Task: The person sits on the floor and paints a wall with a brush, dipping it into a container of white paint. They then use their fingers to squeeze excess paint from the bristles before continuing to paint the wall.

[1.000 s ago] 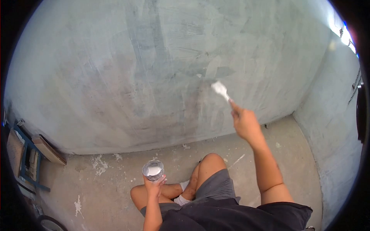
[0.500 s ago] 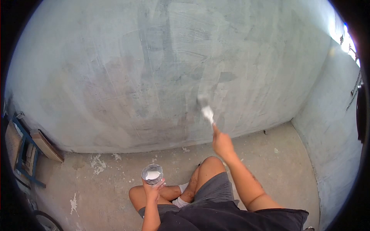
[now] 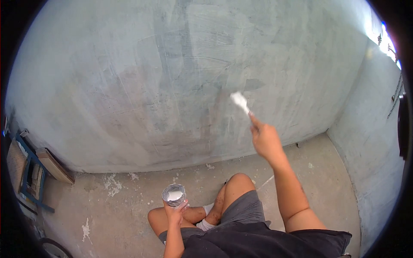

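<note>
Streaked grey-green wall [image 3: 107,86] across the far side, above concrete floor [image 3: 120,223] spotted with white. Grips a white-ended tool [image 3: 239,101] in the right hand [image 3: 266,142], with fingers curled tightly round the handle and forefinger stretched along it. Points the tool away from the body, far and slightly left of that hand, with its long axis slanting from near right to far left, head towards the wall; cannot tell whether touching it or just short. Cups a round container [image 3: 173,188] of white paste [image 3: 174,196] in the left hand [image 3: 174,213], mouth upward, with fingers wrapped around its near side. Sits near and left of the tool, well apart from it, by crossed legs [image 3: 238,189].
</note>
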`<move>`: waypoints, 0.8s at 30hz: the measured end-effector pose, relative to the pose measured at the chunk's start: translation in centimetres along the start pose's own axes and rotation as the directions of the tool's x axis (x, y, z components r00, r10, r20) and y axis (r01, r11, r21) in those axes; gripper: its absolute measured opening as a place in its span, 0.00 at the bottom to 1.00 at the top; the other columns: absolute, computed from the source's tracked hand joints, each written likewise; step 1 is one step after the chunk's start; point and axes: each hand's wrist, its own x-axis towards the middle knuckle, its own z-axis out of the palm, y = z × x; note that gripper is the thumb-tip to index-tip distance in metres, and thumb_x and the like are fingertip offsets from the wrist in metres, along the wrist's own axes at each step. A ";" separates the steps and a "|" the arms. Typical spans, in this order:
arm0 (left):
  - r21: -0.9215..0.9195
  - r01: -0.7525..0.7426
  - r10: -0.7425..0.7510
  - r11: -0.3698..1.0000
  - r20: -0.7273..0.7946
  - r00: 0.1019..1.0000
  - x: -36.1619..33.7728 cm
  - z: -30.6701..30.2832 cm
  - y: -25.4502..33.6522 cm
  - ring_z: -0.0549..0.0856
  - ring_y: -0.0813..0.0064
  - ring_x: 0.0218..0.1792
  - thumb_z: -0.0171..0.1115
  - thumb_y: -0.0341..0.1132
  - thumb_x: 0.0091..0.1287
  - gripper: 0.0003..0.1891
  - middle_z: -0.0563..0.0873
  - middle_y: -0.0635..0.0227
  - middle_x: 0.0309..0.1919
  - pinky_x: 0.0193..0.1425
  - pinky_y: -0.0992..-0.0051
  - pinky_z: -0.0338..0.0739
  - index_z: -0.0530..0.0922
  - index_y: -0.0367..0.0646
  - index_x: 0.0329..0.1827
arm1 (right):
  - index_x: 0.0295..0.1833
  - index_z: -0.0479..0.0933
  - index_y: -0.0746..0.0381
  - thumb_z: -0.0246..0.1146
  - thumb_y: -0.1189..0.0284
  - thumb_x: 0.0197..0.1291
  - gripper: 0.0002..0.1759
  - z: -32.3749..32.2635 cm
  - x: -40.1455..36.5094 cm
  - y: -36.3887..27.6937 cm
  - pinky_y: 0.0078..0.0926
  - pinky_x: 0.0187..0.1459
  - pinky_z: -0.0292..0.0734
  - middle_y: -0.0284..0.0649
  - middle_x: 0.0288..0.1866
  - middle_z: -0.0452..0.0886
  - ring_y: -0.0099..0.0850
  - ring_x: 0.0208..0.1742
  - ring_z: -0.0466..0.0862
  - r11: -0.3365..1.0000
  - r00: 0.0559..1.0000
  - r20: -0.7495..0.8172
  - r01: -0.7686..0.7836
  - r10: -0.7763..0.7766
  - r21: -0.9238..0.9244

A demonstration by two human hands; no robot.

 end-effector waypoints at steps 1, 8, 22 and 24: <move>-0.003 -0.002 0.002 1.000 0.004 1.000 0.1 0.1 0.0 0.81 0.61 0.54 0.71 0.17 0.54 0.43 0.76 0.63 0.59 0.47 0.52 0.86 0.59 0.54 0.70 | 0.69 0.74 0.58 0.58 0.74 0.67 0.24 -1.4 0.8 -0.6 0.48 0.36 0.75 0.62 0.30 0.79 0.58 0.31 0.80 0.999 0.996 -0.077 0.044 -0.043 0.001; 0.070 -0.011 0.011 0.998 -0.005 1.000 -0.8 1.0 2.1 0.81 0.61 0.54 0.72 0.17 0.54 0.43 0.76 0.63 0.58 0.47 0.55 0.87 0.60 0.53 0.70 | 0.70 0.72 0.58 0.57 0.74 0.69 0.24 -5.6 3.6 -4.8 0.49 0.36 0.72 0.61 0.29 0.78 0.58 0.30 0.79 0.998 0.961 -0.275 0.023 -0.007 0.057; 0.022 -0.083 0.084 0.996 -0.056 0.995 -0.7 -0.1 3.0 0.84 0.62 0.49 0.75 0.15 0.50 0.45 0.77 0.59 0.56 0.39 0.63 0.90 0.60 0.50 0.68 | 0.69 0.72 0.61 0.57 0.74 0.64 0.26 7.7 -4.5 1.4 0.50 0.43 0.79 0.60 0.34 0.83 0.57 0.38 0.84 0.992 0.961 0.265 -0.048 0.077 -0.113; 0.048 -0.053 0.055 0.997 -0.033 0.998 -0.6 -0.2 2.6 0.84 0.62 0.49 0.75 0.15 0.50 0.45 0.77 0.59 0.56 0.39 0.64 0.90 0.60 0.51 0.68 | 0.69 0.73 0.61 0.57 0.74 0.64 0.26 7.5 -4.4 1.4 0.50 0.43 0.80 0.60 0.35 0.83 0.57 0.38 0.84 0.995 0.952 0.304 -0.016 0.046 -0.102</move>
